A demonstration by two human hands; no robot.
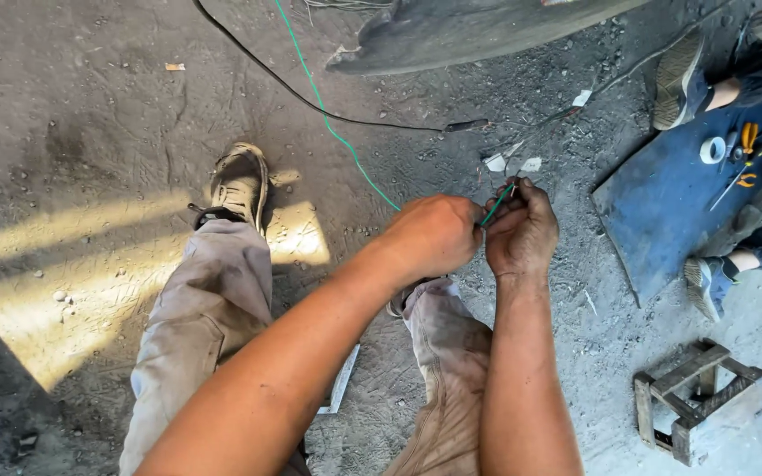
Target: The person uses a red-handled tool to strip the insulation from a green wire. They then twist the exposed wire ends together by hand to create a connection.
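A thin green wire [332, 123] runs from the top of the view across the dirt floor to my hands. My left hand [429, 236] and my right hand [522, 231] meet above my knees, both pinching the wire's end [497, 204]. The fingers of each are closed around it, knuckles almost touching. My legs in dusty beige trousers [209, 308] stretch out below, one worn shoe [240, 181] planted on the ground.
A black cable [310, 99] lies beside the green wire. A blue sheet [668, 203] at right carries a tape roll [713, 149] and orange-handled pliers [749, 137]; another person's feet flank it. A small wooden stool [694, 398] stands lower right. A dark curved panel [469, 31] lies up top.
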